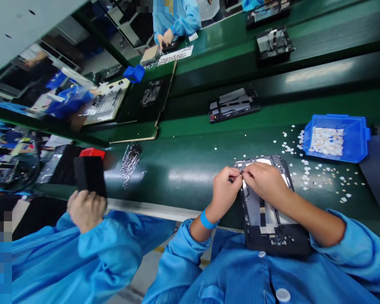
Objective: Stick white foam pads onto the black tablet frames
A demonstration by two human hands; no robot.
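Note:
An opened tablet-like device (253, 219) lies in front of me, its near end close to my body, with batteries, a ribbon cable and a small circuit board showing. Over its far left corner my left hand (227, 185) pinches a tiny dark part between thumb and finger. My right hand (266, 179) meets it there, fingertips closed at the same tiny part. What exactly the part is, I cannot make out. A blue band (208, 220) circles my left wrist.
A blue bin (354, 139) of small white pieces stands at right, with loose pieces scattered nearby. Thin cables (131, 162) lie at left. More opened devices (234, 104) rest on the line. A co-worker's hand (87, 209) at left holds a black slab (90, 175).

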